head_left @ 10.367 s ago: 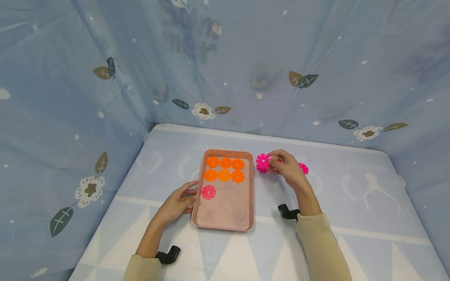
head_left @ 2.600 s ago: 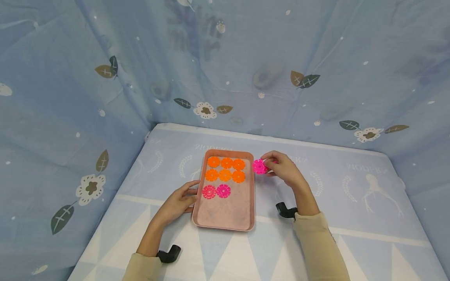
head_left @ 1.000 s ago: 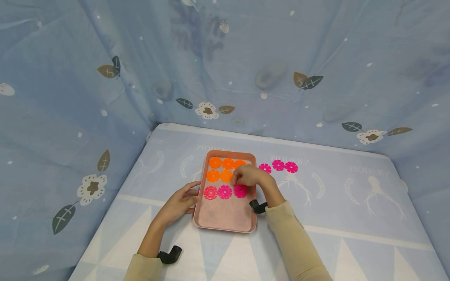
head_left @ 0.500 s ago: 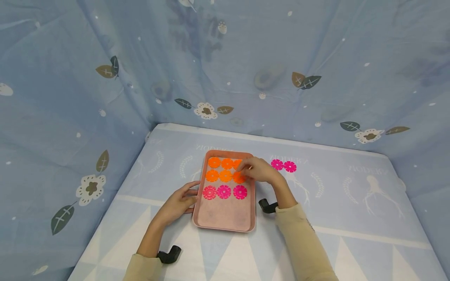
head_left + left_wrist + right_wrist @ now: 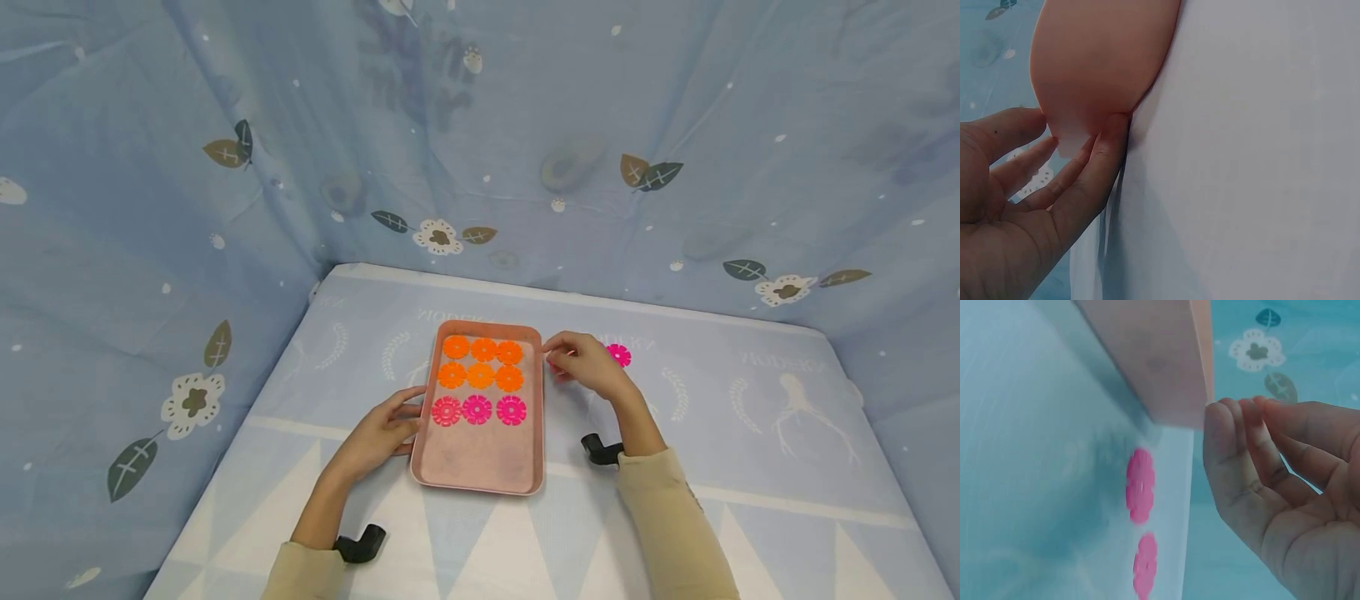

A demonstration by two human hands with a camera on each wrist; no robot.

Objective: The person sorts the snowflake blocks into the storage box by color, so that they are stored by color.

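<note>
A pink tray (image 5: 476, 458) holds two rows of orange snowflake discs (image 5: 480, 375) and, below them, one row of three pink ones (image 5: 477, 409). My left hand (image 5: 380, 433) rests its fingertips and thumb against the tray's left side; the left wrist view shows them touching its outer wall. Beyond the tray's right edge, my right hand (image 5: 588, 362) hovers over loose pink discs, fingers loosely bent and nothing seen between them. In the right wrist view, a pink disc (image 5: 1140, 486) lies on the table below that hand, with another (image 5: 1145, 565) beside it.
One loose pink disc (image 5: 618, 356) shows to the right of the right hand on the patterned tablecloth (image 5: 750, 425). Blue floral fabric (image 5: 480, 167) hangs behind the table and at both sides. A black angled mount (image 5: 362, 543) sits at the left wrist.
The pink row in the tray has grown from one disc to three. My right hand has since drawn back rightward out of the tray to the loose discs. The left hand stays put.
</note>
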